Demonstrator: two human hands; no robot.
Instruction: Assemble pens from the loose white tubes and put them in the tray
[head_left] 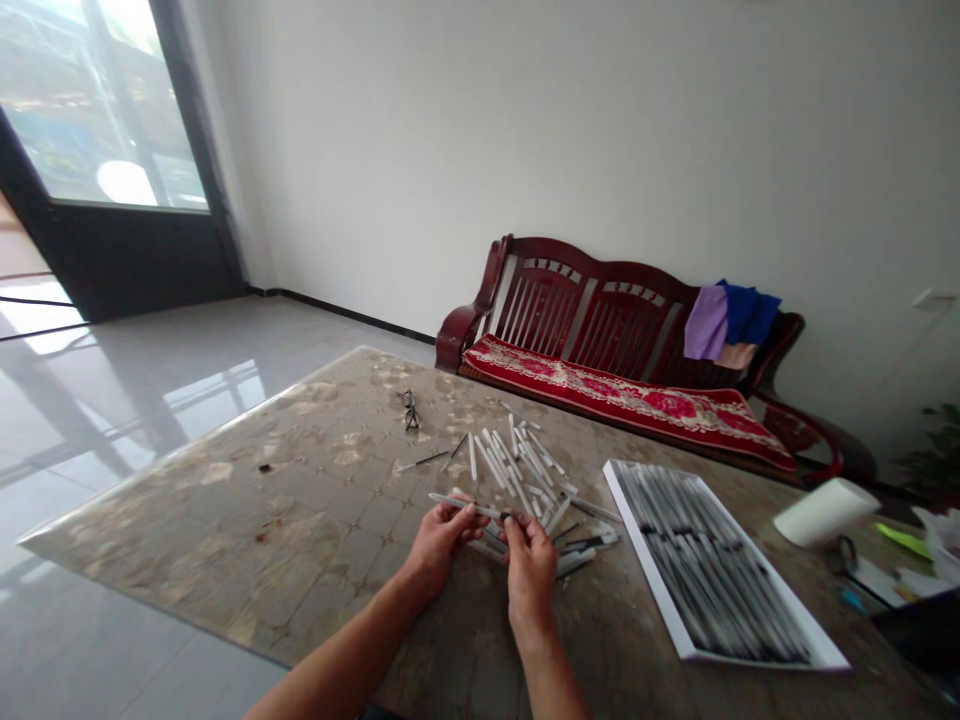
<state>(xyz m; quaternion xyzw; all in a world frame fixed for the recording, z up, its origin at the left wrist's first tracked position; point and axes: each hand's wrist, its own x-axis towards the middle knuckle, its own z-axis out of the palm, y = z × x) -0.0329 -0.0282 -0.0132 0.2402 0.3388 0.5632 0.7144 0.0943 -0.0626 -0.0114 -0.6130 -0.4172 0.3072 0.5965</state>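
Just above the table, my left hand (442,540) pinches the clear barrel of a pen (465,504). The fingers of my right hand (531,565) close on the pen's dark right end; the exact part there is partly hidden by my fingertips. Beyond my hands lies a loose pile of white translucent pen parts (499,465). More pen parts, some with dark pieces, lie right beside my right hand, partly behind it. Two thin dark refills (425,461) rest to the left of the pile.
To the right, a white tray (660,595) holds many dark-filled pens in two rows. A white roll (825,512) stands past it. Folded glasses (410,410) lie on the patterned table (315,520). A wooden bench (592,300) is behind the table.
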